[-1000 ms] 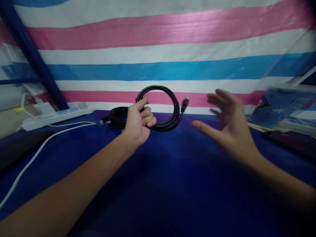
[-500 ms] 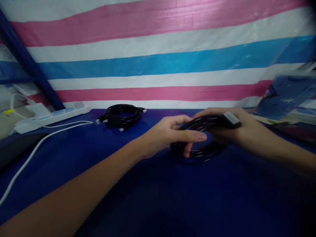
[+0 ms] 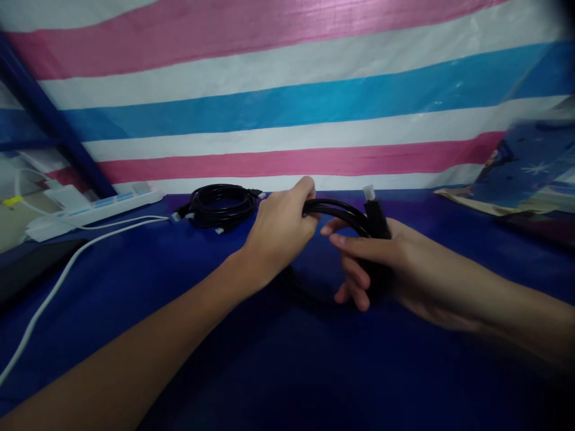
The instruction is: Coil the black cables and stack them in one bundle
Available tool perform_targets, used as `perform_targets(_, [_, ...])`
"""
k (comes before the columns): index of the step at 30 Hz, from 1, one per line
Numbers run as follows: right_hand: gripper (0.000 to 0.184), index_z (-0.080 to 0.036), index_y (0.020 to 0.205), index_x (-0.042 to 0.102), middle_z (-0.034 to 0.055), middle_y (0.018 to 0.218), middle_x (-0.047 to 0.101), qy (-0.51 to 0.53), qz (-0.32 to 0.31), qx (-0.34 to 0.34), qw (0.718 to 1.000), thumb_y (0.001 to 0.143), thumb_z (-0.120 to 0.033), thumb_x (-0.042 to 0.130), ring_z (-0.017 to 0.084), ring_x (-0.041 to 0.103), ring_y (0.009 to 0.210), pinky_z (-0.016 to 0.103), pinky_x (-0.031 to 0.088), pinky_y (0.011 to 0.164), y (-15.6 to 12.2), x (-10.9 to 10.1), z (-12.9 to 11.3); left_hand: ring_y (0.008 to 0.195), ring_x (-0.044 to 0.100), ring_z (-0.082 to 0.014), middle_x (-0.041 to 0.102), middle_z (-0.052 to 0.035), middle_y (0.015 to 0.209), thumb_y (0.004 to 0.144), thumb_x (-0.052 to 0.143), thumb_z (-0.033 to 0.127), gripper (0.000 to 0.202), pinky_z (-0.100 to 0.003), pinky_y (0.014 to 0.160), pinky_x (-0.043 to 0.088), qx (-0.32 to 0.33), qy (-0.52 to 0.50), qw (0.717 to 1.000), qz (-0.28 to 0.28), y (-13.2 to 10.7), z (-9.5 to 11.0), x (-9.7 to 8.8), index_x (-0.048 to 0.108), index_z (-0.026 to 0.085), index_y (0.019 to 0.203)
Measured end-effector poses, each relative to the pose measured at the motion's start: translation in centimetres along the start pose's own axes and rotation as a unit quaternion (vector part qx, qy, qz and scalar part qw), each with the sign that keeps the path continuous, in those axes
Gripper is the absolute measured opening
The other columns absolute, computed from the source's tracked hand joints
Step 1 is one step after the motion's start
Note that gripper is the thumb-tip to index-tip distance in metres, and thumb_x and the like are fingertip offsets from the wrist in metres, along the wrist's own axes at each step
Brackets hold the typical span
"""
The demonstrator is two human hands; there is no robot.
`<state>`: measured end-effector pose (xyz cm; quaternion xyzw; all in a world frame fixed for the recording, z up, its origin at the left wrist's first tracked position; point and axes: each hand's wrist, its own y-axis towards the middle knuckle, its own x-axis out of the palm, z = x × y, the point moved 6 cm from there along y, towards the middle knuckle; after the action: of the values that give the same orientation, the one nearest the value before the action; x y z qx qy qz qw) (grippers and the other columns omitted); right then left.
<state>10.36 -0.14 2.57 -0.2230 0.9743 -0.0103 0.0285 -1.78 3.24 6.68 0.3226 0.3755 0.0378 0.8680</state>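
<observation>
A black cable (image 3: 344, 211), wound in a loop, is held between my two hands above the blue table. My left hand (image 3: 285, 224) is closed around the loop's left side, its knuckles toward me. On the right side, my right hand (image 3: 381, 251) has its fingers curled about the loop, with the thumb along the front. Beside that hand, a plug (image 3: 375, 212) with a pale, clear-looking cap points upward. The bottom of the loop is dark and blurred against the table. Behind my left hand lies another coiled black cable (image 3: 222, 206) with capped plugs.
A white power strip (image 3: 96, 214) with a charger plugged in stands at the left back. A white cord (image 3: 67, 269) runs across the table's left, beside a flat black object (image 3: 36, 269). At the right are a blue bag (image 3: 530, 167) and a dark flat item (image 3: 539, 230).
The held cable loop has turned, so its capped plug now points upward. My left hand has rolled over and shifted left; my right hand has come lower, its fingers now showing.
</observation>
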Motion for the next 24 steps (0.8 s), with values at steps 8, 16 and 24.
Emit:
perform_targets(8, [0.019,-0.018,0.070,0.055,0.0001,0.060,0.062,-0.414,0.101,-0.201,0.882,0.070,-0.003,0.042,0.012,0.054,0.051,0.023,0.039,0.047,0.3,-2.5,-2.3,0.037,0.038,-0.0080,0.042,0.0034,0.045,0.082,0.055,0.045,0.033,-0.021,0.038,0.026,-0.110,-0.263,0.900,-0.329,-2.1,2.0,1.0,0.052,0.018,0.063])
perform_targets(16, [0.035,-0.020,0.082,0.066,-0.0038,0.064,0.064,-0.410,0.086,-0.318,0.850,0.065,-0.004,0.040,0.008,0.051,0.049,0.019,0.038,0.046,-1.5,-1.7,-5.0,0.031,0.028,-0.0037,0.035,0.0058,0.042,0.086,0.040,0.062,0.050,-0.018,0.034,0.024,-0.199,-0.475,0.727,-0.454,-4.2,3.5,2.2,0.051,0.017,0.066])
perform_targets(24, [0.014,-0.021,0.062,0.060,-0.0026,0.050,0.052,-0.309,-0.032,-0.241,0.919,0.074,-0.017,0.054,0.007,0.040,0.042,0.018,0.028,0.035,-1.4,-1.7,-5.0,0.033,0.016,-0.0041,0.022,0.0057,0.039,0.083,0.045,0.063,0.056,-0.024,0.035,0.013,-0.136,-0.468,0.680,-0.547,-4.6,4.5,2.7,0.029,0.019,0.051])
